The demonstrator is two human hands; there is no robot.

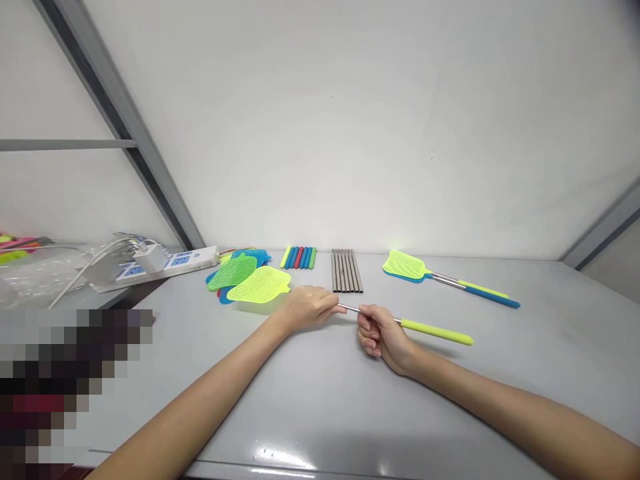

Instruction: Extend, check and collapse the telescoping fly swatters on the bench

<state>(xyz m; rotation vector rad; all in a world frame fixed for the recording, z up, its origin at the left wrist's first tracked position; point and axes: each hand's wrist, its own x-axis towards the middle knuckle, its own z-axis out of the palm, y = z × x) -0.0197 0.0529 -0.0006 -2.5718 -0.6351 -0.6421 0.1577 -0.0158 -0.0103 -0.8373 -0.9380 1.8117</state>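
Observation:
My left hand [309,308] grips the neck of a yellow-green swatter head [260,285] where a thin metal rod [349,308] meets it. My right hand [381,335] is closed around the same rod, just left of its yellow-green handle grip [436,331], which points right above the grey table [320,400]. The swatter head lies over a pile of green and blue mesh heads [235,271].
At the back lie a row of coloured handle grips [299,257], a bundle of metal rods [347,271] and two finished swatters [445,278] stacked together. A white power strip [165,263] with plugs and clear plastic bags [35,277] sit at the left. A blurred patch covers the lower left.

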